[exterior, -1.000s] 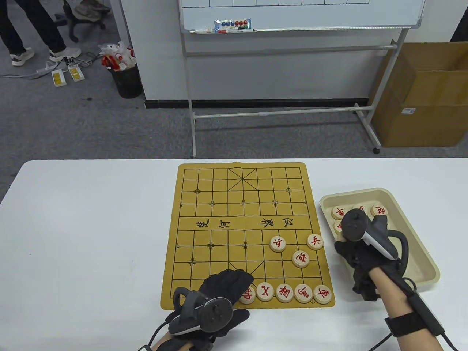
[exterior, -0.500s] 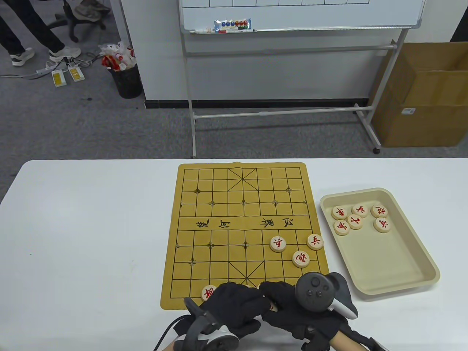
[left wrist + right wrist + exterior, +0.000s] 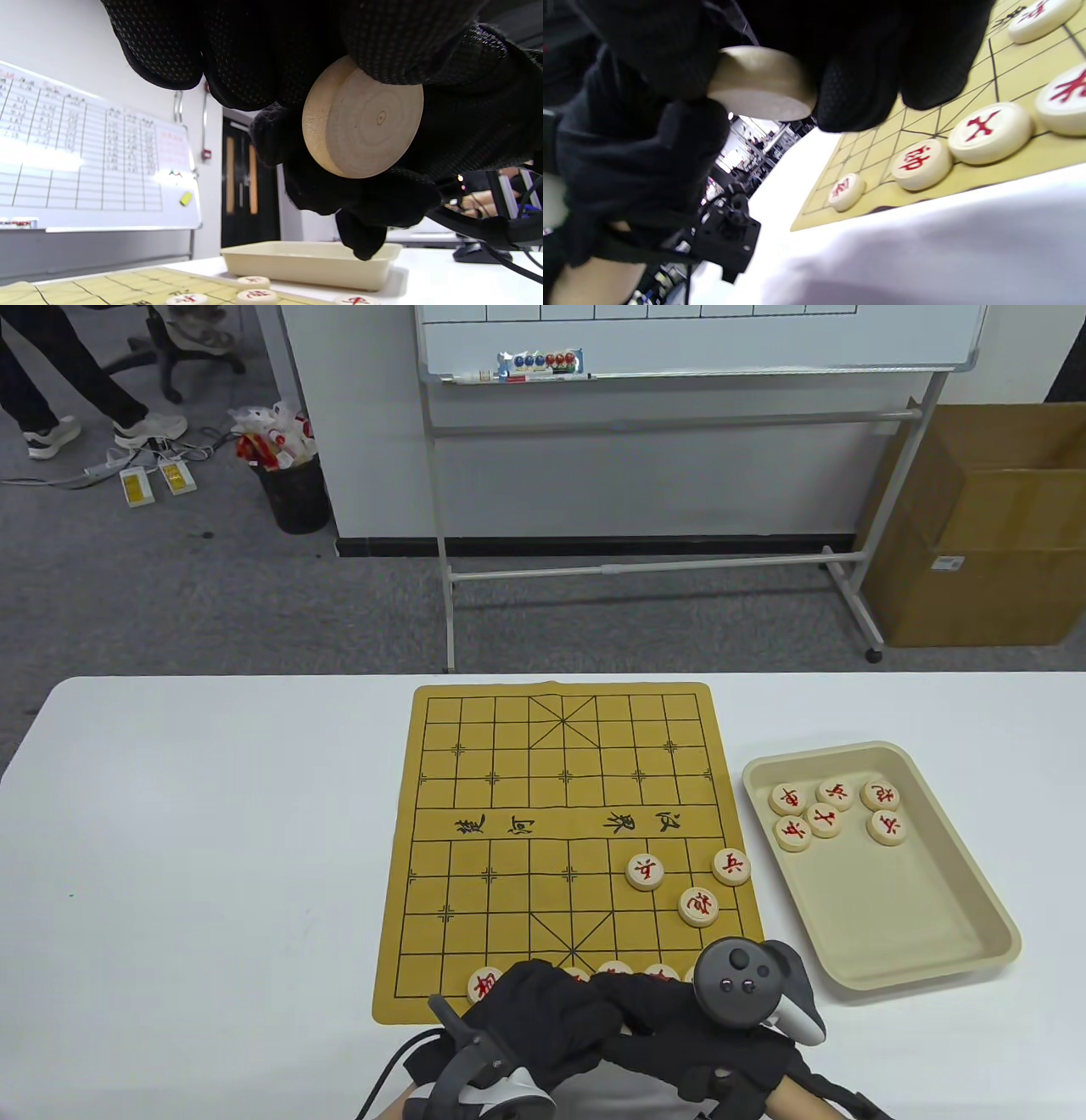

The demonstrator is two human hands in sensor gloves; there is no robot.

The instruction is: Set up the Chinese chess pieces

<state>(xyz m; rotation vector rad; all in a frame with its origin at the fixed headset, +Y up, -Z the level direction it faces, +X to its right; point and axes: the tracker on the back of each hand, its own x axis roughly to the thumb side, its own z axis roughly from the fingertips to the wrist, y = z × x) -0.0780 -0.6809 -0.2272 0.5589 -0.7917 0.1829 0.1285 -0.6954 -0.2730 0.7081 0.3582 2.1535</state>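
The yellow chess board [image 3: 526,814] lies mid-table. My left hand [image 3: 607,1014] and right hand [image 3: 632,1001] meet over its near edge. Together they pinch one round wooden chess piece, which is hidden in the table view. The left wrist view shows the piece's blank underside [image 3: 365,123] between gloved fingers [image 3: 263,55]. The right wrist view shows it edge-on [image 3: 763,91] between fingers [image 3: 857,84]. Red-lettered pieces lie on the near row [image 3: 484,984] [image 3: 920,163], partly hidden by my hands. Three more [image 3: 645,871] [image 3: 731,866] [image 3: 698,906] stand further up the board.
A beige tray [image 3: 976,882] stands right of the board with several red-lettered pieces [image 3: 823,819] at its far end. It also shows in the left wrist view [image 3: 309,264]. A whiteboard stand and a cardboard box are on the floor beyond the table.
My right hand came from the tray to the board's near edge and met the left hand. A piece now shows at the left of the near row. The hands barely shifted in the last half second.
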